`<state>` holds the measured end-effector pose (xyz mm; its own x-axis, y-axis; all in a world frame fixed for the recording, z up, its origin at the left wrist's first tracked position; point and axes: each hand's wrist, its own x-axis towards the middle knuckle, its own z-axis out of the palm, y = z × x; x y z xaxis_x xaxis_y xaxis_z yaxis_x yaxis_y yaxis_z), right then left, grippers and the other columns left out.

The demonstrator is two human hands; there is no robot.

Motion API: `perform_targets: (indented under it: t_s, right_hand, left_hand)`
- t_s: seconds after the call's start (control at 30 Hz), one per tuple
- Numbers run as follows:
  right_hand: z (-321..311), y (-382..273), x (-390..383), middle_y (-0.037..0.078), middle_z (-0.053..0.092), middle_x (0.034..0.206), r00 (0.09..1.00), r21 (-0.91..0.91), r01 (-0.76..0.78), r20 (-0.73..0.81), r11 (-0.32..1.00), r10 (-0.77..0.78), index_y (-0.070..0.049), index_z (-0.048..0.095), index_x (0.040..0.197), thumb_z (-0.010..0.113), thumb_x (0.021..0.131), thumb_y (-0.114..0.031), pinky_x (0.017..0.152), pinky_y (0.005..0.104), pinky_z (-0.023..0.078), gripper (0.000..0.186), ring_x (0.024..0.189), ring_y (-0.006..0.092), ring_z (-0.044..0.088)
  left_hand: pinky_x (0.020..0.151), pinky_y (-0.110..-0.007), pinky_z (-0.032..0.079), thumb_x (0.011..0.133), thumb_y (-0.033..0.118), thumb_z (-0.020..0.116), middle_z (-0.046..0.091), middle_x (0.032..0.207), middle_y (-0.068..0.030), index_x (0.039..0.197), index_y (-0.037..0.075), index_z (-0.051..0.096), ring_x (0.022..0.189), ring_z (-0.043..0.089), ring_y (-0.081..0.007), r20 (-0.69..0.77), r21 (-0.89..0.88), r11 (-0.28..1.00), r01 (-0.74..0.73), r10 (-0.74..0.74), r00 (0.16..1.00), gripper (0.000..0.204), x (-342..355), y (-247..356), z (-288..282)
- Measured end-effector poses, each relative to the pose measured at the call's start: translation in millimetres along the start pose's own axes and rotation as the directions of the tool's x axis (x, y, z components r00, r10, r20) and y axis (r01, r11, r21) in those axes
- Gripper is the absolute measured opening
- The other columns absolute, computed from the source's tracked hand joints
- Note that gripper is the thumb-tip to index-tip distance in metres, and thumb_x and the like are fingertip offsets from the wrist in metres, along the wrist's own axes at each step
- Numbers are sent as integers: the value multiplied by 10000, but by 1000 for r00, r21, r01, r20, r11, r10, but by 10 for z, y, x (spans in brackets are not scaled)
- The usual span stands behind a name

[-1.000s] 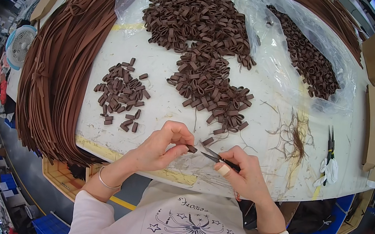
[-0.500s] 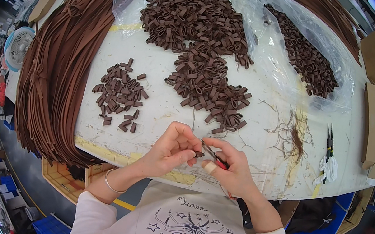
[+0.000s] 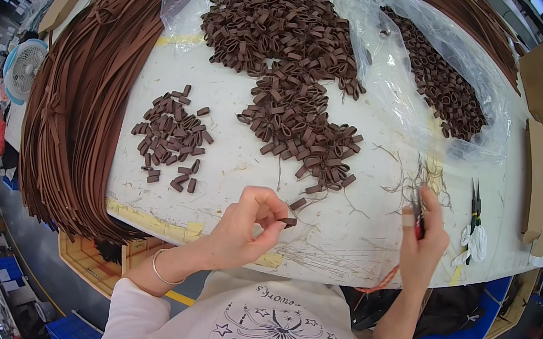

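And here is the left grip, low centre of the frame, thumb and forefinger together, clamped on one small brown loop just above the counter's near edge. Over to the lower right: the right grip, a little blurred, fingers closed around the snips, red showing at the handle, blades pointing up the frame. They sit right over the lower part of a thread tangle, hiding some of it from view.

Crowding the left grip, a stray loop lies just above the pinched one. What a busy counter! Top centre, the big heap of loops spills down toward the middle; left of centre, a smaller pile sits apart. The whole left side is walled off by a thick strap bundle, draping over the near edge. Upper right, a clear plastic bag sprawls wide with more loops inside, taking up the space above the threads.

Right of the right grip lie black scissors, a white wrap around the handles, and beyond them a cardboard box closes off the right edge. Far left, a pale blue fan stands behind the straps.
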<state>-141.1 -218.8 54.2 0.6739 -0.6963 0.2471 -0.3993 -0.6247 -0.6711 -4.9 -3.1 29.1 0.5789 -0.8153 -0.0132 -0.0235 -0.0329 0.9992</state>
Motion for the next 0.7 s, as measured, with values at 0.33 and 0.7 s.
perform_targets:
  t_s: [0.33, 0.7]
  right_hand:
    - [-15, 105, -24, 63, 423, 511, 990, 16, -44, 131, 999, 41, -20, 509, 1023, 586, 809, -187, 417, 273, 303, 282, 418, 151, 376]
    - [496, -341, -284, 64, 556, 611, 825, 322, 322, 367, 891, -430, -43, 546, 991, 613, 776, -182, 389, 291, 398, 264, 416, 190, 505]
  left_hand:
    - [385, -237, 441, 797, 4, 481, 500, 699, -107, 925, 78, 407, 502, 539, -138, 180, -774, 450, 444, -516, 837, 165, 141, 91, -142]
    - [395, -226, 400, 827, 40, 477, 572, 741, -117, 909, 72, 422, 504, 526, -135, 175, -835, 355, 421, -554, 814, 104, 72, 61, -15]
